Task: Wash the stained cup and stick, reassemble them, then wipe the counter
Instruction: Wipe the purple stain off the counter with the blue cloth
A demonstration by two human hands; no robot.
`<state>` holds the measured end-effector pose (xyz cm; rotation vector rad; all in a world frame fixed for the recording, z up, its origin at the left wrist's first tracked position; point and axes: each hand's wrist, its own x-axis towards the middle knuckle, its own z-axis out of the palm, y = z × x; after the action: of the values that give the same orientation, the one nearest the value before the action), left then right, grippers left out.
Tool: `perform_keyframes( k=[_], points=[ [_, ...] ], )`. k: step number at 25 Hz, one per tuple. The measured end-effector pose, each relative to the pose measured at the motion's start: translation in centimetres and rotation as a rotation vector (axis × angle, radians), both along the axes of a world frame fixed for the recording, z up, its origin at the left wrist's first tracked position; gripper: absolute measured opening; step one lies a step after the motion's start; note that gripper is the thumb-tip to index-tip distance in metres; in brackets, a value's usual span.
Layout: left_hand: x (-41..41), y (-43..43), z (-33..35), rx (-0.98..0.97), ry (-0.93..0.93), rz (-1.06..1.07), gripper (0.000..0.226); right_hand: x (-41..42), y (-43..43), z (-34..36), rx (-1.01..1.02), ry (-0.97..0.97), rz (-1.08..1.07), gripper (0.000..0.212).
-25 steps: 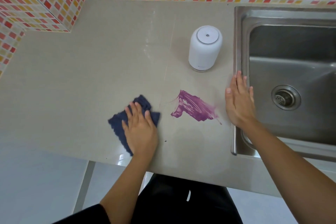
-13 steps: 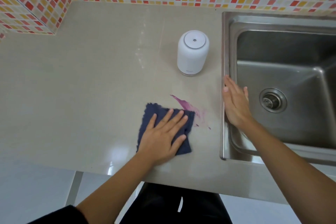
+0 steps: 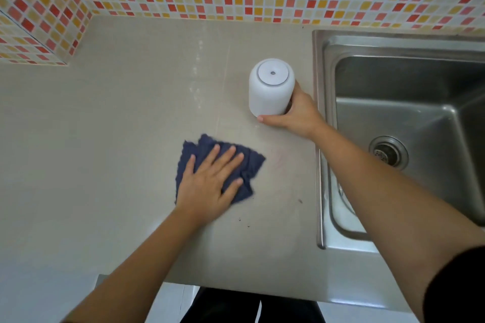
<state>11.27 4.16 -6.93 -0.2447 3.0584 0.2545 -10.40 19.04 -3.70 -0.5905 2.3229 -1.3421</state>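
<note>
Head view: hands flat on cloth [image 3: 246, 165] (left [image 3: 210, 181]), gripping cup [image 3: 271, 94] (right [image 3: 296, 113]).

The left hand [image 3: 210, 181] lies flat, fingers spread (palm down), while the right hand [image 3: 296, 110] curls in a grasp.

My left hand [image 3: 210, 186] and right hand [image 3: 296, 113] are bare, no rings or watch on either, both forearms uncovered, a black sleeve [image 3: 456, 286] ending near my right elbow, and dark trousers [image 3: 236, 307] below me.
</note>
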Motion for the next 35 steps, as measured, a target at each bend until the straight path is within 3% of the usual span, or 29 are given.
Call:
perform_keyframes(
  k=[3, 5, 8, 10, 12, 14, 18, 22, 24, 28, 31, 35],
  points=[
    [-7.8, -0.4, 0.5, 0.081, -0.094, 0.055, 0.049, -1.1, -0.3, 0.5, -0.108, 0.066, -0.097, 0.089],
    [-10.6, 1.4, -0.1, 0.11, -0.085, -0.075, 0.047, -2.9, 0.1, 2.1, -0.179, 0.107, -0.177, 0.089],
    [-7.0, 4.5, -0.5, 0.045, 0.001, -0.412, 0.047, -5.0, 1.3, 5.1, -0.163, 0.16, -0.2, 0.09],
    [-1.3, 4.2, -1.0, 0.029, 0.031, -0.523, 0.046, -5.2, 2.1, 6.1, -0.146, 0.161, -0.217, 0.091],
    [2.9, 1.3, -1.1, 0.011, 0.031, -0.496, 0.052, -4.8, 3.0, 6.4, -0.133, 0.171, -0.244, 0.092],
    [2.2, -2.3, -0.7, -0.002, 0.027, -0.335, 0.067, -4.1, 3.5, 6.1, -0.135, 0.176, -0.267, 0.092],
    [-12.1, -5.0, 0.3, 0.028, -0.091, 0.062, 0.075, -3.1, 4.7, 5.6, -0.126, 0.178, -0.32, 0.093],
    [-21.3, -0.5, 0.4, 0.027, -0.152, -0.124, 0.064, -3.1, 5.9, 5.5, -0.119, 0.238, -0.346, 0.091],
    [-18.4, 2.9, -0.2, 0.016, -0.101, -0.327, 0.06, -3.1, 5.9, 5.6, -0.114, 0.247, -0.357, 0.09],
    [-4.6, 3.5, -0.7, 0.02, 0.057, -0.567, 0.05, -2.3, 5.5, 5.7, -0.111, 0.229, -0.356, 0.092],
    [2.2, -3.1, -0.9, -0.036, 0.073, -0.512, 0.054, -2.0, 4.9, 5.5, -0.115, 0.192, -0.348, 0.093],
    [-5.0, -10.1, 0.3, -0.062, -0.063, -0.161, 0.077, -2.0, 4.8, 5.4, -0.107, 0.181, -0.339, 0.093]
  ],
)
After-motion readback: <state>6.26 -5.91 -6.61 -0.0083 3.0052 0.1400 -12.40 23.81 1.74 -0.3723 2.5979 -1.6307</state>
